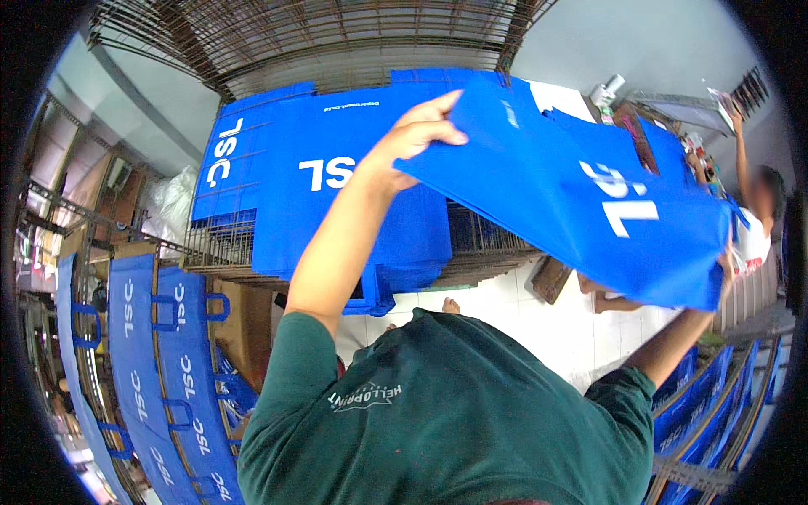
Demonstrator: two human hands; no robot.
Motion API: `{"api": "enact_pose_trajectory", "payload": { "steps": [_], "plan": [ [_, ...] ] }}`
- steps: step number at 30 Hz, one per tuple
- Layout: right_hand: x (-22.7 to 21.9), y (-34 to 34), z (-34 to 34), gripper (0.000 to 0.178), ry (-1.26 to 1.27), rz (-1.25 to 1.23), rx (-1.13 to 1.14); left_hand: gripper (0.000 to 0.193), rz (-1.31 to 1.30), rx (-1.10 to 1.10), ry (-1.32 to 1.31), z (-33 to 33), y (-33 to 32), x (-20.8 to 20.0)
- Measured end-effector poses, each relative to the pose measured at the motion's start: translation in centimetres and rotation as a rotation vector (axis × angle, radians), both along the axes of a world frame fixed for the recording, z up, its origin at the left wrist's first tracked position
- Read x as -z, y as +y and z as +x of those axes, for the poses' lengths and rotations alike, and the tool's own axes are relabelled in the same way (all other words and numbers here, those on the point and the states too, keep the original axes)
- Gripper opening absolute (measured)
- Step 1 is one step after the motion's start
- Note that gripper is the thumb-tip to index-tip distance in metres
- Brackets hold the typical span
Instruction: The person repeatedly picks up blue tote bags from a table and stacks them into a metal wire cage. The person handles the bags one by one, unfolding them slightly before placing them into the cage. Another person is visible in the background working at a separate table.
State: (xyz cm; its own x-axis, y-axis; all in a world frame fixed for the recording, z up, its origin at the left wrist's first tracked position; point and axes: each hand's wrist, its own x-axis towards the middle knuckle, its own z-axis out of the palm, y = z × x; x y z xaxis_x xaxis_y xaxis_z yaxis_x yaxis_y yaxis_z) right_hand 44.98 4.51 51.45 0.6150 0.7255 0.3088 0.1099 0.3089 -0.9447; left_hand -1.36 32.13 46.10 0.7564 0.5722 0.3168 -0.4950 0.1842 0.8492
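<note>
A blue fabric panel (539, 194) with white print is stretched slantwise in front of me between my two hands. My left hand (421, 135) is closed on its left end, with the thumb and fingers lying over the edge. Lower on the right, my right hand (725, 265) grips the opposite end, its fingers partly hidden by the cloth. Beneath, a stack of similar blue panels (353, 227) lies on a wire rack (223, 252). More blue panels (225, 189) rest under thin wires at the stack's left.
Raised wire racks (337, 38) stand along the back. Printed blue pieces with handles (139, 337) hang over boards at lower left; more blue pieces (699, 404) stand in a rack at lower right. Another person (757, 219) works at far right. A wooden block (550, 279) is on the white floor.
</note>
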Motion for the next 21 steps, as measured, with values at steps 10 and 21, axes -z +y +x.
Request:
{"api": "enact_pose_trajectory", "payload": {
  "steps": [10,21],
  "plan": [
    [16.9,28.7,6.2,0.076,-0.101,-0.374,-0.34,0.07,-0.03,-0.91,0.612,-1.6,7.6,13.1],
    [28.5,35.4,6.5,0.063,-0.297,-0.551,-0.183,0.026,0.377,-1.269,1.262,1.6,13.3,23.7]
  ]
}}
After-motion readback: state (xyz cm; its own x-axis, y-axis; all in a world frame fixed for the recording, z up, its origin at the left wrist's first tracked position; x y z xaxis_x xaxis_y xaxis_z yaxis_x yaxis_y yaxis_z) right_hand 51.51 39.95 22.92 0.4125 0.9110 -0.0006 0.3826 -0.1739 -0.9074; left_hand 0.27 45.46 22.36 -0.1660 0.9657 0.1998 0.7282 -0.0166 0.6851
